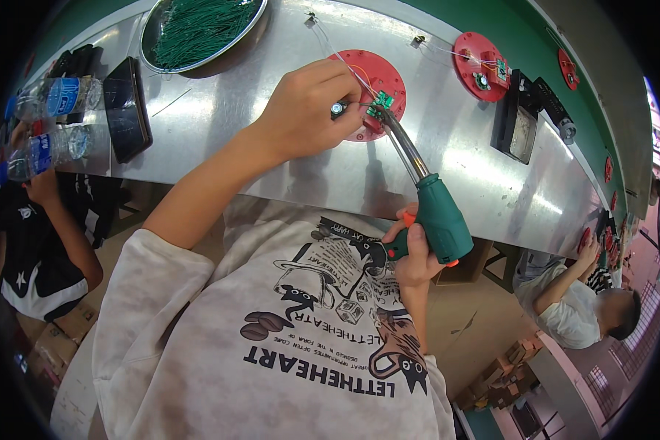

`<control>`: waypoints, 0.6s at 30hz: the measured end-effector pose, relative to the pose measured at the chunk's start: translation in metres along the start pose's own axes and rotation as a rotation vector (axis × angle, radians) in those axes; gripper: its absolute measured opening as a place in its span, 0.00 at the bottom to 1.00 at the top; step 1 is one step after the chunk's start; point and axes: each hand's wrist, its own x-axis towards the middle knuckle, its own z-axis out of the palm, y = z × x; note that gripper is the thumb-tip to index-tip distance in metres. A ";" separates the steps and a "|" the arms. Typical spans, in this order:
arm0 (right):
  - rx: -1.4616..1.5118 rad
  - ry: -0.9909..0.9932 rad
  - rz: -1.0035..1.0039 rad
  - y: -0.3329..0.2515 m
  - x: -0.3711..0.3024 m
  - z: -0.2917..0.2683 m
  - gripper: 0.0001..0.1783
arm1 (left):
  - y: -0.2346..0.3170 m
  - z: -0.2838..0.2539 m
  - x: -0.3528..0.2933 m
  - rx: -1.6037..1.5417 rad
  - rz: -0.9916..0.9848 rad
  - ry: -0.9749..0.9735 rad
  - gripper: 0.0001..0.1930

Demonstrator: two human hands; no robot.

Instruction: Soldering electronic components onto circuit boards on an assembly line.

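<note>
My left hand (312, 106) is closed over the left side of a round red plate (374, 70), its fingertips pinched on what looks like a thin wire running to a small green circuit board (380, 103). Beside those fingers is a small dark part with a round, shiny lens (337, 109). In my right hand (415, 257) is a green soldering gun (446, 220) with orange parts, gripped by its handle. Its long metal barrel slants up and left, and the tip meets the board or hovers just over it. Orange and pale wires curve above the board.
A metal bowl of green wires (148, 40) stands at the back left, near a dark phone (127, 110) and plastic bottles (62, 95). Another red plate (468, 70) and a black tray (519, 121) are to the right. People sit on both sides along the metal bench (220, 158).
</note>
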 end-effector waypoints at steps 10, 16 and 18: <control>0.049 0.101 0.044 -0.006 0.006 0.001 0.19 | 0.000 0.001 0.000 -0.010 -0.023 0.002 0.06; 0.085 0.175 -0.131 0.002 0.005 -0.025 0.26 | -0.001 0.002 0.000 -0.013 -0.011 0.006 0.05; 0.092 0.179 -0.147 0.006 0.014 -0.034 0.25 | -0.001 0.001 -0.001 -0.014 -0.019 0.008 0.05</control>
